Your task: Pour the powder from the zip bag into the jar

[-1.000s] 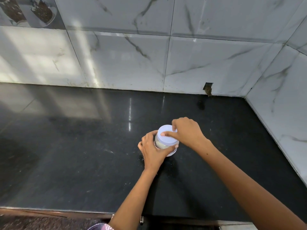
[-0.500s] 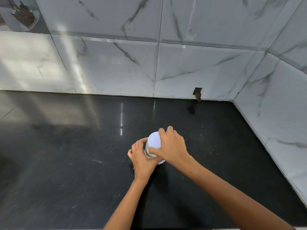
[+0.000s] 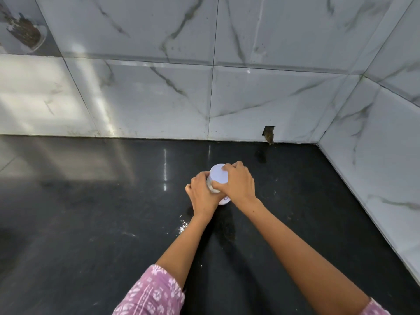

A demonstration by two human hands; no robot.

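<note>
Black polished counter (image 3: 91, 223) runs into a corner of grey-veined marble tiles (image 3: 159, 98), and the only working thing on it is a small jar (image 3: 223, 201) standing well out from the back wall, in front of a chipped notch (image 3: 268, 134) at the foot of the tiles.

The left hand (image 3: 201, 196) is wrapped round the jar's body from its left side, steadying it on the counter. The right hand (image 3: 237, 183) sits over the top from the jar's right, fingers closed on the rim of the white lid (image 3: 217, 175). That lid is on the jar, though from where I stand I cannot say whether it is fully screwed down. Pale contents show through the jar's wall just under the lid, between the two hands.

No zip bag is anywhere in sight. A few white specks (image 3: 181, 223) lie on the counter just in front of the jar, near the left wrist.

By my reckoning the pouring itself is over: powder seems to be in the jar, the bag is gone from view, and the hands are on the lid. Whether the lid is being tightened or loosened I cannot tell from this. If tightened, only a last turn and letting go remain, plus perhaps those spilled specks.
</note>
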